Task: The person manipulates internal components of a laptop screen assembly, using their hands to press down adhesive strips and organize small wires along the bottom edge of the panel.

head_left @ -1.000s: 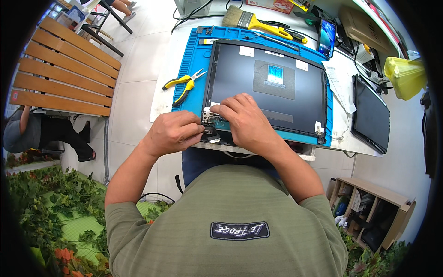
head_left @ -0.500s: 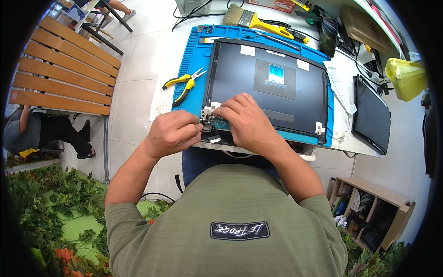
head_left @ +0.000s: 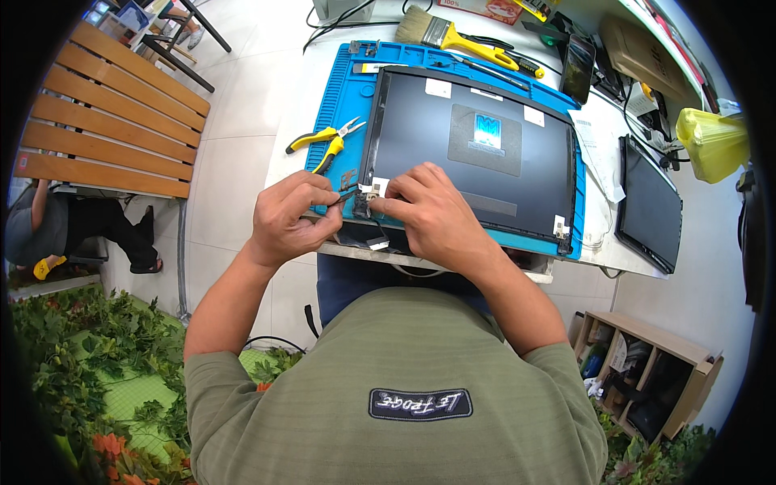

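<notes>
My left hand (head_left: 295,218) pinches a small dark, thin piece (head_left: 346,196) beside the lower-left corner of a dark laptop display panel (head_left: 412,137). My right hand (head_left: 432,214) has its fingers curled, with the forefinger and thumb at the small metal hinge (head_left: 373,194) on that corner; their grip is partly hidden. The panel lies on a blue silicone mat (head_left: 331,105). Yellow-handled pliers (head_left: 330,141) lie open to its left. A small metal bracket (head_left: 349,178) is just above my left fingertips. A dark cable with a pale connector (head_left: 376,242) hangs below the corner.
A paintbrush (head_left: 461,44), dark phone (head_left: 578,69), papers (head_left: 598,153) and a second screen (head_left: 647,202) share the white desk (head_left: 287,162). A yellow bag (head_left: 707,137) is at right. A wooden slatted bench (head_left: 113,121) stands left, with a person's legs (head_left: 113,230) below it.
My left hand has risen from the corner with the dark piece. My right fingers have shifted slightly around the hinge. The phone screen went dark between the two earlier frames.
</notes>
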`<action>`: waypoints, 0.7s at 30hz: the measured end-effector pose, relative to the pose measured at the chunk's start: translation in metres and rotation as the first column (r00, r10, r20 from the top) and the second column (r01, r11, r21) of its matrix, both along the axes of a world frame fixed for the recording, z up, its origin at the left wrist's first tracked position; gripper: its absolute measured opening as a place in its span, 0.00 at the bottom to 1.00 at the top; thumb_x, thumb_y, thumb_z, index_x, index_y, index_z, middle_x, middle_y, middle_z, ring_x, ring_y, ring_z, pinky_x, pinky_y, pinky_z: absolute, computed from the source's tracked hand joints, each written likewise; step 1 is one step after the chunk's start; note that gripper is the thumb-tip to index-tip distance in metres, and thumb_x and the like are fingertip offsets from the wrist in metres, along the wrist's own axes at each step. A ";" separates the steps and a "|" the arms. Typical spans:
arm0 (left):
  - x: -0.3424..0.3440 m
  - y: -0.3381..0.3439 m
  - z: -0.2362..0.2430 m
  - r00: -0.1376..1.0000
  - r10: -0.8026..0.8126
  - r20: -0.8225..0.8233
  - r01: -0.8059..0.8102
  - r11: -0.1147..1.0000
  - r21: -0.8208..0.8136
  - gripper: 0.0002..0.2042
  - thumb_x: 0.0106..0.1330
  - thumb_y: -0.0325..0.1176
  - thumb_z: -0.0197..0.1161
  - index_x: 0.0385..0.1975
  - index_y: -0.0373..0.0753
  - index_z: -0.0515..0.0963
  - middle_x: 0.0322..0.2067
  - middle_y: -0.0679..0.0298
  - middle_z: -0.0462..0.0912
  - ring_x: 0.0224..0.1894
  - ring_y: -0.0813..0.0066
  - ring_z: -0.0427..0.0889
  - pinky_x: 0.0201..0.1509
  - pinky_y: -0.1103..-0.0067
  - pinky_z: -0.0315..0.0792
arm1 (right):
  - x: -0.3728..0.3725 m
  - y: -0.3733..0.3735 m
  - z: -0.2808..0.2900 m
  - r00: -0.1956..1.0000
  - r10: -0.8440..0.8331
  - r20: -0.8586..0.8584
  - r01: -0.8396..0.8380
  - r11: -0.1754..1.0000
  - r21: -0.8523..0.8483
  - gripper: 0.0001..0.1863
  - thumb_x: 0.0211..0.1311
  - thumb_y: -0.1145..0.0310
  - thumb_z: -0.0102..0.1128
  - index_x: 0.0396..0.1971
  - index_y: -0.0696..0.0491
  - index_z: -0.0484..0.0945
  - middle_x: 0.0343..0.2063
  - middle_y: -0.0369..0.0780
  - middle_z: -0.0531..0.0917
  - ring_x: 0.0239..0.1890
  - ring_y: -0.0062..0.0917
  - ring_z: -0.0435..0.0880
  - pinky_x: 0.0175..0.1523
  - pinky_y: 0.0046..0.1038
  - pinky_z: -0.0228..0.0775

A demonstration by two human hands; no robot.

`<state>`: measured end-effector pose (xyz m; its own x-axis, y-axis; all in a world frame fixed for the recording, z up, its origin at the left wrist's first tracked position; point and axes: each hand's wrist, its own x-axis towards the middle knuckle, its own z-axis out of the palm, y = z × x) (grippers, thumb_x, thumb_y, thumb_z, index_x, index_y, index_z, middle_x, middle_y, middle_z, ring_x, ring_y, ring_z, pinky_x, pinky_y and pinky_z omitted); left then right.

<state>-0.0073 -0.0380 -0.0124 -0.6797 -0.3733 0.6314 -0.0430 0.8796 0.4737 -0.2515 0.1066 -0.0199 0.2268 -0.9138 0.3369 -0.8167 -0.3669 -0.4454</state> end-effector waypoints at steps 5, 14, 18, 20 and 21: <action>-0.002 0.002 -0.004 1.000 -0.005 -0.017 0.005 1.000 0.012 0.12 0.56 0.16 0.80 0.35 0.36 0.85 0.34 0.54 0.91 0.33 0.63 0.92 0.37 0.75 0.84 | 0.004 -0.004 0.002 0.989 0.028 -0.146 -0.035 0.999 -0.040 0.23 0.56 0.81 0.68 0.54 0.52 0.92 0.46 0.41 0.87 0.54 0.39 0.82 0.69 0.44 0.72; -0.003 0.003 0.002 0.998 -0.038 -0.043 0.044 0.989 0.142 0.11 0.58 0.17 0.79 0.36 0.36 0.85 0.35 0.55 0.92 0.34 0.63 0.93 0.40 0.74 0.86 | -0.008 -0.011 0.001 0.996 0.086 -0.039 -0.086 0.996 0.001 0.24 0.56 0.82 0.67 0.53 0.52 0.94 0.44 0.41 0.87 0.55 0.38 0.83 0.69 0.43 0.72; 0.002 0.006 -0.003 0.996 -0.079 -0.044 0.089 0.947 0.310 0.11 0.61 0.17 0.78 0.39 0.37 0.84 0.37 0.56 0.94 0.36 0.64 0.94 0.46 0.73 0.87 | -0.009 -0.013 0.003 0.998 0.065 0.015 -0.066 0.998 0.025 0.25 0.56 0.83 0.67 0.54 0.51 0.94 0.44 0.42 0.88 0.55 0.39 0.83 0.69 0.43 0.71; 0.003 0.004 -0.002 0.996 -0.080 -0.039 0.088 0.958 0.274 0.11 0.62 0.18 0.77 0.40 0.37 0.84 0.38 0.55 0.94 0.38 0.64 0.95 0.47 0.72 0.87 | -0.007 -0.013 0.003 0.998 0.048 0.043 -0.048 0.999 0.005 0.25 0.56 0.83 0.66 0.54 0.52 0.94 0.45 0.42 0.88 0.55 0.39 0.83 0.68 0.42 0.71; 0.003 0.003 -0.002 0.996 -0.080 -0.037 0.087 0.963 0.257 0.11 0.63 0.18 0.77 0.41 0.37 0.83 0.39 0.55 0.95 0.38 0.64 0.95 0.48 0.72 0.87 | -0.007 -0.013 0.003 0.998 0.044 0.049 -0.044 0.999 0.010 0.25 0.56 0.83 0.67 0.53 0.52 0.94 0.45 0.42 0.88 0.55 0.39 0.83 0.68 0.42 0.71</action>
<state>-0.0041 -0.0350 -0.0142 -0.6998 -0.4686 0.5392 0.0406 0.7275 0.6849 -0.2585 0.0935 -0.0169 0.2501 -0.9071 0.3384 -0.7770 -0.3966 -0.4889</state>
